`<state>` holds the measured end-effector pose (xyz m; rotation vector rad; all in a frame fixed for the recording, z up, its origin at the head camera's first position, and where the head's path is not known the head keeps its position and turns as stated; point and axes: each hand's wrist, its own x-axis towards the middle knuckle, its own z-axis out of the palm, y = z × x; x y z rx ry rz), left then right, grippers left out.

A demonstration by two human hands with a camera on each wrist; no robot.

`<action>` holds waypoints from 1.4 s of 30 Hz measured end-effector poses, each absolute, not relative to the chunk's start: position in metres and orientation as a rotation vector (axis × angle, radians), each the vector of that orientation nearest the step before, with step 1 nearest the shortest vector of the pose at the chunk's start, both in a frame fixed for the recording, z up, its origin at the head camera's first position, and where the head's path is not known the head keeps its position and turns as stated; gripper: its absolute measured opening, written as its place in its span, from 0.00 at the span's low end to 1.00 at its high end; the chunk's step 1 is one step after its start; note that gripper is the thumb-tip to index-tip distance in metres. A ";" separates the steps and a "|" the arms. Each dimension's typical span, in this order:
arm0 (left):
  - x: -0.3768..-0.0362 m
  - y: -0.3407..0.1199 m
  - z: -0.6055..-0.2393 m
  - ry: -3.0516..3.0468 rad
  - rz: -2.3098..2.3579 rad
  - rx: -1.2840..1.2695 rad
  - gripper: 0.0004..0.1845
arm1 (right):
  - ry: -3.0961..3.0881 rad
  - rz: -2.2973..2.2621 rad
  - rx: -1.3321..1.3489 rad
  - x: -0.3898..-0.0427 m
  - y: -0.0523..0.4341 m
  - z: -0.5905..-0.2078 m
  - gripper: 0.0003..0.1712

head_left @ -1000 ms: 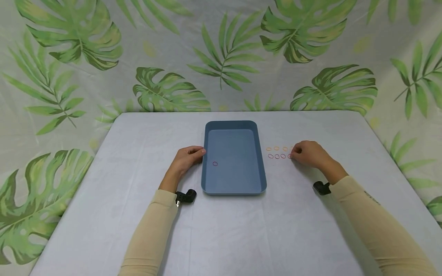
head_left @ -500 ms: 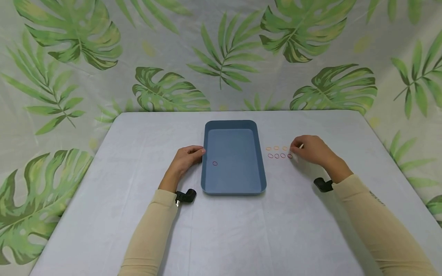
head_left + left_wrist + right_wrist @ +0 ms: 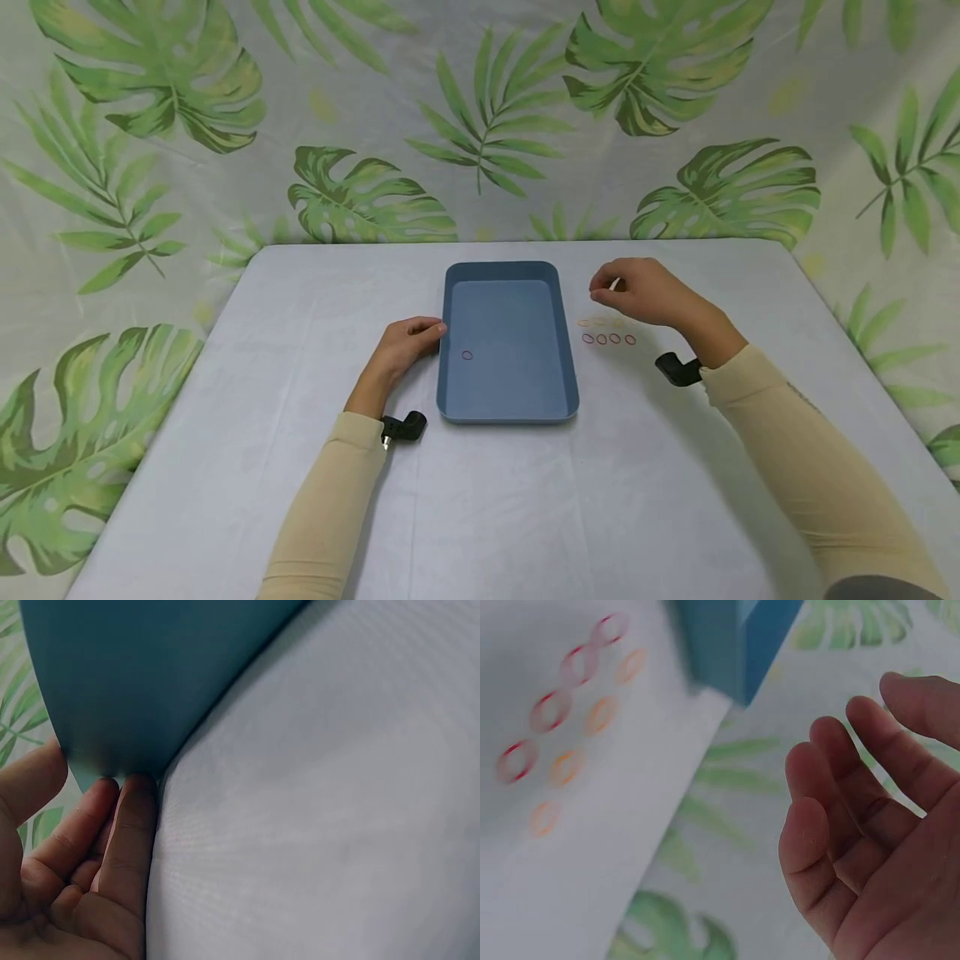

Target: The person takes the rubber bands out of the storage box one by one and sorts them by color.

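Note:
A blue-grey tray (image 3: 517, 350) lies on the white table, with one small dark red ring (image 3: 462, 356) inside it. At the tray's left side rests my left hand (image 3: 403, 348). In the left wrist view, its thumb is at the rim and its fairly straight fingertips (image 3: 137, 787) touch the outer wall. My right hand (image 3: 637, 292) hovers right of the tray, above and beyond the small rings. Its fingers (image 3: 806, 832) are loosely bent, with nothing visible between them. Below are a row of red rings (image 3: 535, 720) and a row of orange rings (image 3: 552, 771).
White cloth covers the table (image 3: 487, 508). Behind it hangs a leaf-print curtain (image 3: 525, 150). A black wrist camera (image 3: 405, 426) sits on the left wrist, and another camera (image 3: 677, 369) on the right.
My right hand has risen off the right end of the ring rows and moved left and away, toward the tray's far right side. The left hand and tray stay put.

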<state>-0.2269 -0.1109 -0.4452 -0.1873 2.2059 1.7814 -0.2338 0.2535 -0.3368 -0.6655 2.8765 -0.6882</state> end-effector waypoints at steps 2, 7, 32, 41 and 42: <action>-0.227 -0.111 -0.446 2.205 1.782 -0.192 0.22 | 2.856 -0.686 -0.730 -0.237 0.240 -0.332 0.10; -0.227 -0.111 -0.446 2.210 1.780 -0.185 0.22 | 2.791 -0.703 -0.852 -0.245 0.206 -0.327 0.10; -0.227 -0.115 -0.448 2.177 1.794 -0.144 0.23 | 2.596 -0.435 -1.042 -0.239 0.091 -0.369 0.11; -0.227 -0.115 -0.449 2.181 1.801 -0.127 0.22 | 2.624 -0.433 -1.034 -0.238 0.086 -0.391 0.08; -0.227 -0.116 -0.450 2.180 1.800 -0.126 0.22 | 2.626 -0.423 -1.033 -0.238 0.086 -0.394 0.07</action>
